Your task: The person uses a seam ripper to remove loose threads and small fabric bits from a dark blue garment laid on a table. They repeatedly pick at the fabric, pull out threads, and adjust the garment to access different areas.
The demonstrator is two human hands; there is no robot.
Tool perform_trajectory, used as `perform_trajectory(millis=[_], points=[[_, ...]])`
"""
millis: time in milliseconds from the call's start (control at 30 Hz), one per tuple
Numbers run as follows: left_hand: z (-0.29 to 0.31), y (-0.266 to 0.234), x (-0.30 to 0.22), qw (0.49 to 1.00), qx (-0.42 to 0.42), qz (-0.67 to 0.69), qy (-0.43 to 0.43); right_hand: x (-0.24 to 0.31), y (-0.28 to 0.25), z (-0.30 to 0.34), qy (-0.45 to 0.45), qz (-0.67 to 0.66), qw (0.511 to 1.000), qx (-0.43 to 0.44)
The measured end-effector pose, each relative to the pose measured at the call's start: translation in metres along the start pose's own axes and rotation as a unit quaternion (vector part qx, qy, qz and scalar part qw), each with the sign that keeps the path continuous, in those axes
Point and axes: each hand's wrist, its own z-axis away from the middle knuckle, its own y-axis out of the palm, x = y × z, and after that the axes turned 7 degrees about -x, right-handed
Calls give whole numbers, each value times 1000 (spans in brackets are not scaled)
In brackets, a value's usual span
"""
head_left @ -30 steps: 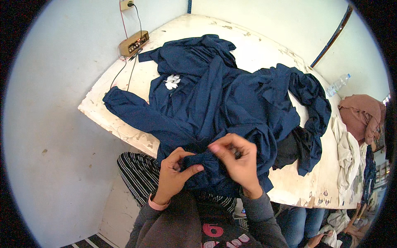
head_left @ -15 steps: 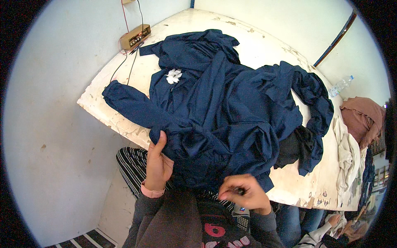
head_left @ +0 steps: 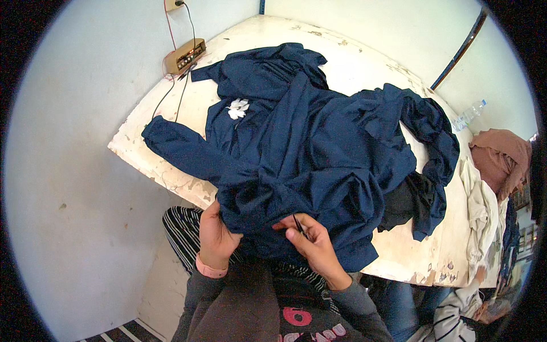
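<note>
Right hand (head_left: 317, 246) pinches a slim black tool (head_left: 298, 223) over the near part of the navy garment (head_left: 347, 142), spread across the worktop (head_left: 410, 265), which apparently bears its weight; left hand (head_left: 216, 238), fingers hidden, grip untellable, seemingly steadies the garment's near-left edge.

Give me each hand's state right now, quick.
Left hand: touching the navy garment; fingers mostly hidden by the cloth, so open or closed cannot be told.
Right hand: closed, holding a slim dark tool.
</note>
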Motion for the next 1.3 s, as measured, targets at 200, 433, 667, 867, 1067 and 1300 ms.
perform_trajectory(millis=[200,433,667,867,1067,1300], points=[[16,13,2,982,-97,140,-80,-15,6,0,37,-235,971,-20],[31,34,19,989,-105,-106,9,7,24,-3,-18,-155,970,-189],[23,42,31,785,-2,-561,261,3,24,-15,-173,16,931,-321],[12,36,27,732,-93,-593,323,5,26,-8,-96,-192,966,-146],[25,55,27,600,-70,-724,333,-4,23,-5,-155,-110,957,-220],[27,44,19,545,-89,-724,414,26,10,-14,-422,348,786,-288]])
